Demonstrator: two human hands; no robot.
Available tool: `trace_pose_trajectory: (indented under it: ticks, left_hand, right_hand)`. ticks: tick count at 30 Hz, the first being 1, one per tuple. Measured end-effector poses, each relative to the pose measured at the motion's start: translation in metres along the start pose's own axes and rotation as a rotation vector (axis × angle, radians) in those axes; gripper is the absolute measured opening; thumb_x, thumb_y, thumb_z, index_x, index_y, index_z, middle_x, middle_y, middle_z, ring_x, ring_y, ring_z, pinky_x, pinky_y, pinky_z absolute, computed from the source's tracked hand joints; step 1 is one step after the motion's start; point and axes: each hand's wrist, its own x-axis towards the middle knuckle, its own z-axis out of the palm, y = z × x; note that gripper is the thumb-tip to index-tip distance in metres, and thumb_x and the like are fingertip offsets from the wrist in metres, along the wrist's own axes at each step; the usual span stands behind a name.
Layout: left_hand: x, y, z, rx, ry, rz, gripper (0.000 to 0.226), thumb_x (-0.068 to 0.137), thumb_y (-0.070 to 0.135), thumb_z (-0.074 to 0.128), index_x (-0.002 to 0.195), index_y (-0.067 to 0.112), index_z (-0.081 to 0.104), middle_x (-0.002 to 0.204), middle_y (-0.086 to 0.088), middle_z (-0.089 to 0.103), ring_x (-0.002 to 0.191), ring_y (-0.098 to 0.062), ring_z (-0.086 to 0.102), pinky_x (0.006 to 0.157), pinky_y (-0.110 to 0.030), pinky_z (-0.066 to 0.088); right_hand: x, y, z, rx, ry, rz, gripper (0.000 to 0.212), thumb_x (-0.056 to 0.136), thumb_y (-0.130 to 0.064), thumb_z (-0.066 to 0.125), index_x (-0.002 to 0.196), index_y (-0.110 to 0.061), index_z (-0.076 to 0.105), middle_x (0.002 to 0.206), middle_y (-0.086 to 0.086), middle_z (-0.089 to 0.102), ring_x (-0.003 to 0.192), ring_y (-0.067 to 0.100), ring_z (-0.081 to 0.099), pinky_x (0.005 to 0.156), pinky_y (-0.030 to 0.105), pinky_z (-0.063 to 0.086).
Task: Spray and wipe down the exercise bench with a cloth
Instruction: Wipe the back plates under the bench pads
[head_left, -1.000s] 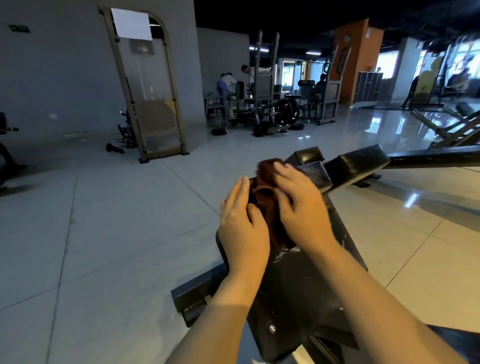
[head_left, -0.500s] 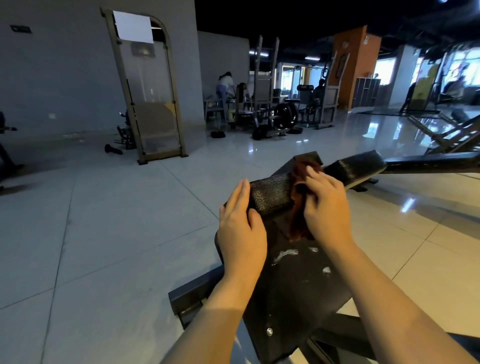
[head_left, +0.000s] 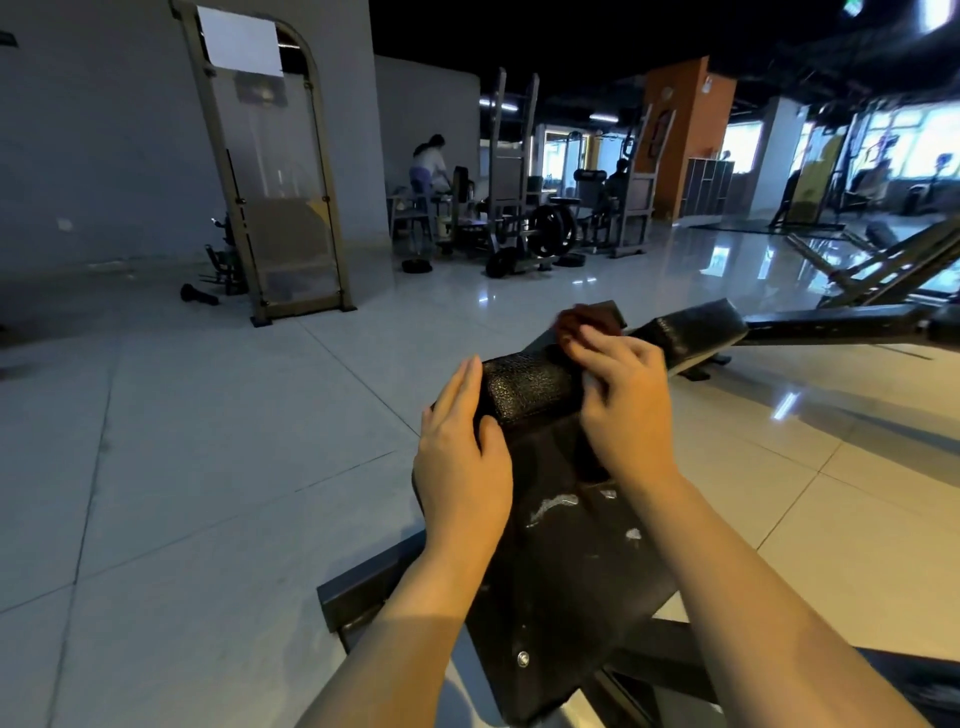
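Black textured vinyl on the exercise bench (head_left: 561, 571), padded roll at its far end running left to right. I've got both hands on it.

Left hand (head_left: 462, 457): flat on the left edge of the surface, fingers (head_left: 460, 387) straight and together, tips reaching up alongside the left end of the roll. Thumb lies on the pad face. Nothing gripped, just bracing.

Right hand (head_left: 623, 405): on the right part of the roll, motion-blurred. Fingers (head_left: 597, 345) curled down over the cloth (head_left: 587, 319), pressing it onto the roll. The cloth is dark red-brown, mostly under the palm and fingers; only a bunched bit pokes out beyond the fingertips, at the far top edge of the roll. A pale smear shows under the fingers, can't tell what it is.

White streaks (head_left: 553, 506) on the pad face, just below the right wrist, between my 2 forearms. Bolt head (head_left: 522, 658) lower down on the pad.

A second padded roll (head_left: 691, 330) sits just right of the cloth, on a black frame bar (head_left: 831, 325) running off right.

Glossy tiled floor (head_left: 208, 441). Weight machines (head_left: 524, 218) well back, 1 person (head_left: 431, 161) standing among them.
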Motion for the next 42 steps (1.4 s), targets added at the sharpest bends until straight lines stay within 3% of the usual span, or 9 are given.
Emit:
trace_pose_trajectory:
  ticks: [3,6,9,16,20,25,31,35,42]
  left_hand:
    - [0.000,0.000,0.000,0.020,-0.009,0.014,0.054,0.099,0.009,0.046,0.147,0.032,0.034,0.153,0.014,0.033,0.145,-0.018,0.026,0.117,-0.042,0.028]
    - [-0.003,0.003,0.006,0.029,0.028,0.009,0.055,0.098,0.006,0.044,0.148,0.029,0.033,0.154,0.012,0.032,0.143,-0.015,0.029,0.116,-0.032,0.028]
    - [-0.004,0.007,0.009,0.025,0.048,0.001,0.055,0.098,0.003,0.042,0.148,0.025,0.034,0.154,0.011,0.032,0.143,-0.011,0.028,0.118,-0.031,0.024]
    - [-0.005,0.004,0.004,0.049,0.013,0.011,0.054,0.100,0.008,0.043,0.148,0.030,0.031,0.154,0.015,0.029,0.145,-0.013,0.025,0.114,-0.024,0.020]
    - [-0.004,0.005,0.006,0.066,0.027,0.012,0.054,0.099,0.008,0.043,0.148,0.028,0.032,0.153,0.015,0.031,0.140,-0.006,0.029,0.099,-0.006,0.017]
    - [-0.005,0.007,0.012,0.034,0.076,-0.004,0.055,0.098,0.004,0.042,0.148,0.025,0.033,0.154,0.010,0.032,0.142,-0.013,0.030,0.112,-0.025,0.030]
    - [-0.004,0.005,0.006,0.038,0.021,-0.001,0.055,0.100,0.008,0.043,0.148,0.030,0.031,0.155,0.014,0.028,0.146,-0.017,0.023,0.118,-0.037,0.025]
    - [-0.004,0.003,0.009,0.052,0.037,0.001,0.055,0.099,0.008,0.043,0.149,0.028,0.030,0.156,0.012,0.028,0.146,-0.020,0.024,0.117,-0.043,0.029]
    - [-0.004,0.004,0.001,0.074,-0.017,0.035,0.055,0.100,0.010,0.044,0.149,0.030,0.028,0.156,0.015,0.024,0.146,-0.010,0.020,0.121,-0.036,0.019]
  right_hand:
    - [-0.002,-0.006,-0.002,0.021,0.014,0.177,0.035,0.093,-0.004,0.056,0.128,-0.004,0.060,0.137,0.006,0.056,0.127,0.023,0.039,0.105,0.018,0.021]
    - [-0.021,-0.037,0.006,0.035,-0.030,-0.034,0.035,0.095,-0.010,0.052,0.128,-0.005,0.061,0.134,0.007,0.058,0.120,0.022,0.042,0.098,0.004,0.016]
    - [-0.017,-0.022,0.004,-0.024,-0.073,-0.155,0.038,0.093,-0.008,0.049,0.128,-0.008,0.062,0.134,0.003,0.058,0.118,0.022,0.044,0.101,0.016,0.026]
    - [-0.006,0.044,-0.026,-0.070,0.051,0.410,0.037,0.084,0.007,0.054,0.116,-0.005,0.068,0.115,0.016,0.067,0.107,0.032,0.058,0.081,0.026,0.036]
    - [0.003,0.004,-0.020,0.023,-0.015,0.109,0.033,0.096,-0.020,0.051,0.126,-0.010,0.061,0.138,0.004,0.053,0.133,0.024,0.040,0.109,0.026,0.023]
    - [0.000,-0.009,-0.005,0.049,-0.268,-0.171,0.049,0.089,-0.008,0.044,0.136,-0.015,0.055,0.148,0.003,0.045,0.140,0.023,0.034,0.118,0.045,0.022]
    - [0.017,0.002,-0.001,0.030,-0.192,0.144,0.040,0.098,-0.004,0.045,0.135,-0.016,0.056,0.156,0.001,0.033,0.147,0.023,0.020,0.120,0.047,0.014]
    - [-0.006,-0.030,0.002,0.121,-0.191,-0.003,0.039,0.098,-0.003,0.047,0.136,-0.011,0.054,0.150,0.002,0.042,0.145,0.018,0.026,0.118,0.029,0.013]
    - [0.007,0.018,-0.013,0.028,-0.191,0.107,0.054,0.092,0.008,0.048,0.141,-0.014,0.050,0.157,0.001,0.031,0.147,0.019,0.021,0.121,0.040,0.018]
